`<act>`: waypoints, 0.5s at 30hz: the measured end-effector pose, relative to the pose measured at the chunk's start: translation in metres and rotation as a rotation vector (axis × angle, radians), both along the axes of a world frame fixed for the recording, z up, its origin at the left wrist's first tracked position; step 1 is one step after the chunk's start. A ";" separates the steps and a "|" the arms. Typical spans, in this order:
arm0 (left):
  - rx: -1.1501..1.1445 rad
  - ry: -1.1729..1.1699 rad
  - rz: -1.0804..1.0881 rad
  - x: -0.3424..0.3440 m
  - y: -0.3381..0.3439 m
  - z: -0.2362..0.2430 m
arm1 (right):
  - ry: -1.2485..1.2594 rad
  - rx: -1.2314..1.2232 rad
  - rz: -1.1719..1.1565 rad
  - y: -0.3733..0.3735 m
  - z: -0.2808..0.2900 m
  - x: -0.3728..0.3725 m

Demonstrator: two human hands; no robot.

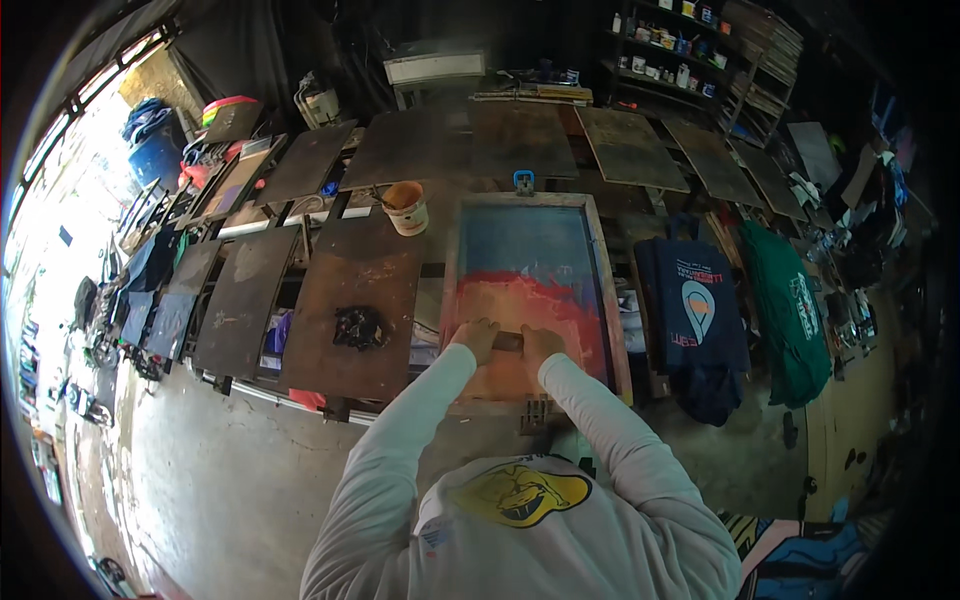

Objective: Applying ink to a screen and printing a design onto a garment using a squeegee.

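Note:
A wooden-framed printing screen (604, 250) lies on the bench in front of me. Its mesh is blue-grey at the far end, with red and orange ink spread over the near half. Across the inked part lies a short brown squeegee (509, 342). My left hand (477, 339) is closed on the squeegee's left end, and my right hand (542, 346) grips its right end. Both forearms, in pale sleeves, reach forward over the frame's near edge. What lies under the screen is hidden.
A blue clamp (523, 181) sits at the screen's far edge. To the left, an ink-stained bucket (406, 210) and a crumpled black bundle (360, 328) rest on a brown board (320, 350). Printed navy (700, 300) and green (787, 310) garments are at the right. Shelves (665, 50) hold several pots.

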State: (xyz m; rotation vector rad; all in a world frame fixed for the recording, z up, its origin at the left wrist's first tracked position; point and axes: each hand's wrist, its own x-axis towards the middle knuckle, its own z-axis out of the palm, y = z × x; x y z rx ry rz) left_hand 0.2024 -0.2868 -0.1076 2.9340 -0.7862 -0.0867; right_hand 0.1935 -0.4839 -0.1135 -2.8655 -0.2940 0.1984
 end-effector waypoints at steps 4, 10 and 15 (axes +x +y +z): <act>0.009 0.000 -0.030 -0.020 0.004 0.008 | -0.084 0.012 -0.018 -0.004 0.003 -0.020; 0.043 0.062 -0.054 -0.046 0.017 0.011 | 0.020 0.026 -0.028 0.009 0.021 -0.053; 0.125 0.107 -0.117 -0.058 0.003 0.043 | 0.147 -0.087 -0.061 0.000 0.022 -0.058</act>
